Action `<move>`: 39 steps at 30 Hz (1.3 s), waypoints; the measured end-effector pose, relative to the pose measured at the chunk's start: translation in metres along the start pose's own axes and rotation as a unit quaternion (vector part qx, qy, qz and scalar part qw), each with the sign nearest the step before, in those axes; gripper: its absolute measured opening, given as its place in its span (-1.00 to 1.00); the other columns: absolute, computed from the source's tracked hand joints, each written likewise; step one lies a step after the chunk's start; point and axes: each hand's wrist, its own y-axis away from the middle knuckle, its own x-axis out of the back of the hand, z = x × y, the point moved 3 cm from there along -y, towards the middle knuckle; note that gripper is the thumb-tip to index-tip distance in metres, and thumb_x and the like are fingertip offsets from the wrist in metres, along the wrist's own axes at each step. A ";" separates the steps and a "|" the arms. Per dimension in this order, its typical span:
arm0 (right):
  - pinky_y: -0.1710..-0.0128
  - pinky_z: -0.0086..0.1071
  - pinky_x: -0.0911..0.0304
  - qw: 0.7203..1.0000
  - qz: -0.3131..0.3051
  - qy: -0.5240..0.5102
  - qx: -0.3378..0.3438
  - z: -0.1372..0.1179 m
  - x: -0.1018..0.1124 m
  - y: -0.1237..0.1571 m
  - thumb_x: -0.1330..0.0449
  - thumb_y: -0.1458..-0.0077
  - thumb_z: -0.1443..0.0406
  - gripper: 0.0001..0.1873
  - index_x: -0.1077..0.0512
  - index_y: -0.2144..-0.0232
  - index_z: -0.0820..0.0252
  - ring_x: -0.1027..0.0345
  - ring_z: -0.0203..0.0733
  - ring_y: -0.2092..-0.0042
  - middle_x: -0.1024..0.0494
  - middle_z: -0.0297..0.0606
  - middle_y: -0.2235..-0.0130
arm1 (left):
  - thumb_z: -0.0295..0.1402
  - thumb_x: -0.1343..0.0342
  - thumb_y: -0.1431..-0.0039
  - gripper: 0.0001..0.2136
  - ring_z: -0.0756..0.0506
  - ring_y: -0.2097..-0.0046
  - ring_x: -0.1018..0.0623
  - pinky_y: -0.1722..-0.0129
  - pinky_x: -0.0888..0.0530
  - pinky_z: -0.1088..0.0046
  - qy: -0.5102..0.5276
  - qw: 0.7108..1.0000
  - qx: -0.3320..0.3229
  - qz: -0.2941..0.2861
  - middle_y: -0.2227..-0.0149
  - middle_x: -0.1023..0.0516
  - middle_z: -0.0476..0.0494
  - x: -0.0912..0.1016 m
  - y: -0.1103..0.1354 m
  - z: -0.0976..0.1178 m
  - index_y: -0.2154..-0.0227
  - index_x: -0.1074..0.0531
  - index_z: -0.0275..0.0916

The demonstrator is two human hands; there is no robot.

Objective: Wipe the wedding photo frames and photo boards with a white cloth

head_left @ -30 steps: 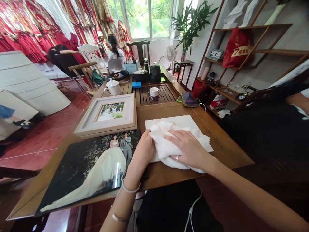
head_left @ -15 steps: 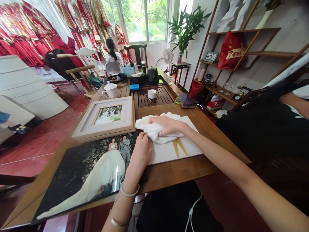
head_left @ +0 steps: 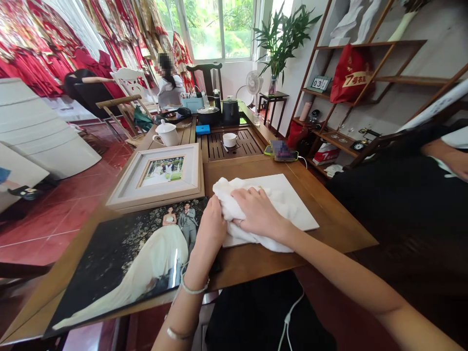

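White cloth (head_left: 227, 196) under hand, on white board (head_left: 302, 210)

Right hand (head_left: 258, 212): fingers clamped on the cloth, bunched across the board at the worktop's (head_left: 334, 239) near side. Left hand (head_left: 213, 222): fingers curled by the cloth's left edge; cannot tell whether gripping. Framed photo (head_left: 163, 170) far left; larger photo print (head_left: 124, 265) near left.

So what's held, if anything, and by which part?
The right hand holds the white cloth from above, near its middle. Whether the left hand grips cloth or board is hidden.
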 end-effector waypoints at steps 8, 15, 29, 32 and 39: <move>0.07 -0.02 -0.22 0.998 -0.001 -0.023 0.064 0.003 0.007 0.055 -0.25 -0.01 0.28 -0.51 -0.35 -0.04 0.16 -0.31 0.15 0.00 -0.50 -0.09 -0.07 | -0.57 0.12 -0.23 -0.57 -0.26 -0.21 -0.42 -0.16 -0.40 0.11 -0.030 0.996 -0.018 -0.077 -0.18 -0.38 -0.47 -0.004 0.002 0.005 -0.17 -0.19 -0.37; 0.04 -0.03 -0.25 0.992 0.119 -0.025 -0.019 0.065 0.000 0.098 -0.17 0.07 0.38 -0.49 -0.38 0.00 0.18 -0.33 0.14 -0.03 -0.51 -0.06 -0.05 | -0.54 0.13 -0.31 -0.71 -0.31 -0.23 -0.39 -0.17 -0.40 0.10 -0.191 0.971 -0.051 -0.137 -0.18 -0.31 -0.48 -0.012 0.004 0.010 -0.05 -0.30 -0.41; -0.08 0.04 -0.23 0.982 0.136 -0.070 -0.110 0.157 -0.019 0.015 -0.18 -0.02 0.17 -0.35 -0.26 -0.16 0.25 -0.30 0.23 -0.14 -0.38 0.02 -0.21 | -0.57 0.12 -0.28 -0.71 -0.28 -0.15 -0.45 -0.10 -0.45 0.16 -0.218 0.964 -0.061 -0.139 -0.14 -0.34 -0.44 -0.011 0.004 0.009 -0.03 -0.30 -0.40; -0.07 0.05 -0.25 0.985 0.117 -0.061 -0.110 0.149 -0.017 0.019 -0.17 -0.03 0.15 -0.38 -0.29 -0.14 0.27 -0.30 0.25 -0.14 -0.39 0.04 -0.19 | -0.55 0.12 -0.30 -0.71 -0.28 -0.17 -0.43 -0.12 -0.44 0.15 -0.209 0.966 -0.057 -0.142 -0.16 -0.32 -0.44 -0.011 0.004 0.008 -0.05 -0.29 -0.40; -0.05 0.08 -0.28 0.990 0.112 -0.064 -0.056 0.121 -0.011 0.087 -0.16 0.00 0.24 -0.43 -0.32 -0.11 0.17 -0.34 0.20 -0.11 -0.45 -0.02 -0.12 | -0.51 0.14 -0.32 -0.71 -0.27 -0.17 -0.43 -0.16 -0.40 0.11 -0.189 0.971 -0.061 -0.133 -0.15 -0.33 -0.42 -0.011 0.005 0.008 -0.06 -0.27 -0.36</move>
